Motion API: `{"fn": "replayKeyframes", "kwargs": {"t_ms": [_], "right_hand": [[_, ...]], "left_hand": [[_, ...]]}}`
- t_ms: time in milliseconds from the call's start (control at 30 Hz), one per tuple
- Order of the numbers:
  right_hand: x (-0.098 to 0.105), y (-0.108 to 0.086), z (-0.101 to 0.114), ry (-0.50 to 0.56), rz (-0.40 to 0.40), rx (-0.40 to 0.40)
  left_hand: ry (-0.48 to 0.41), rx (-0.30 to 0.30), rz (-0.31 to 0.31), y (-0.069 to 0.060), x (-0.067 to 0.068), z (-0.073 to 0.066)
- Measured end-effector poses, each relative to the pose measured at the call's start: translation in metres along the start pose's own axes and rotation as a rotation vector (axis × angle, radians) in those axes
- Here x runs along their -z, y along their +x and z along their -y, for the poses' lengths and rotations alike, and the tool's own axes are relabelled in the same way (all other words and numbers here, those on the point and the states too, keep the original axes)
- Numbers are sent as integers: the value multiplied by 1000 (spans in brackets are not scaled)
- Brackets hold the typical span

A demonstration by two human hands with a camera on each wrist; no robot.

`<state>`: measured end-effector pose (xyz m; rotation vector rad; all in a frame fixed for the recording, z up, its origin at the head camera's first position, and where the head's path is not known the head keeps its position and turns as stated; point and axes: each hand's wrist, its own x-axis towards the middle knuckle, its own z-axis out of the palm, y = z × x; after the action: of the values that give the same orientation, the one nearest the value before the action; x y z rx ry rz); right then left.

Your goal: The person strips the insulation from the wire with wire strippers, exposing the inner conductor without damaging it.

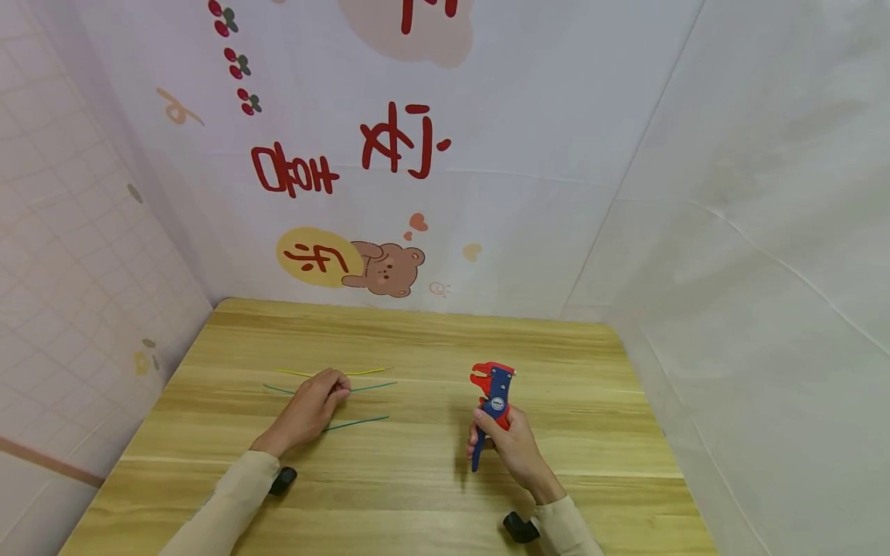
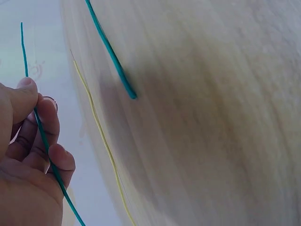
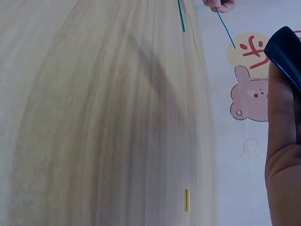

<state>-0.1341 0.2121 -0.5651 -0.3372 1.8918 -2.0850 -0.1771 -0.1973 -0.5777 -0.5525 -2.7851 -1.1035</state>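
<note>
My left hand (image 1: 314,403) pinches a green wire (image 2: 43,132) between thumb and fingers, and the wire sticks out on both sides of the hand. A second green wire (image 1: 358,422) lies on the table nearer to me. Beyond the hand lies a yellow wire (image 1: 365,372) with a thin bare end, its middle hidden by the hand in the head view. To the right, my right hand (image 1: 513,450) grips a red and blue wire stripper (image 1: 499,386) by its handles, its head pointing away from me. Only a dark handle end (image 3: 286,52) shows in the right wrist view.
A short yellow piece (image 3: 187,200) lies on the wooden table (image 1: 417,479) in the right wrist view. Printed cloth walls (image 1: 521,193) enclose the table's back and sides. A black wrist device (image 1: 520,528) sits by the right sleeve, another (image 1: 283,481) by the left.
</note>
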Motion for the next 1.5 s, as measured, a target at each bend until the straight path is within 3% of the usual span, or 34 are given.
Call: {"fn": "replayKeyframes", "kwargs": {"t_ms": [633,1500], "right_hand": [[0,1,-5,11,5,-22],[-2,2,-5,21,12,-21]], "left_hand": [[-32,-38,-51,2,0,-8],[-14,-124,-136,8,6,-37]]}}
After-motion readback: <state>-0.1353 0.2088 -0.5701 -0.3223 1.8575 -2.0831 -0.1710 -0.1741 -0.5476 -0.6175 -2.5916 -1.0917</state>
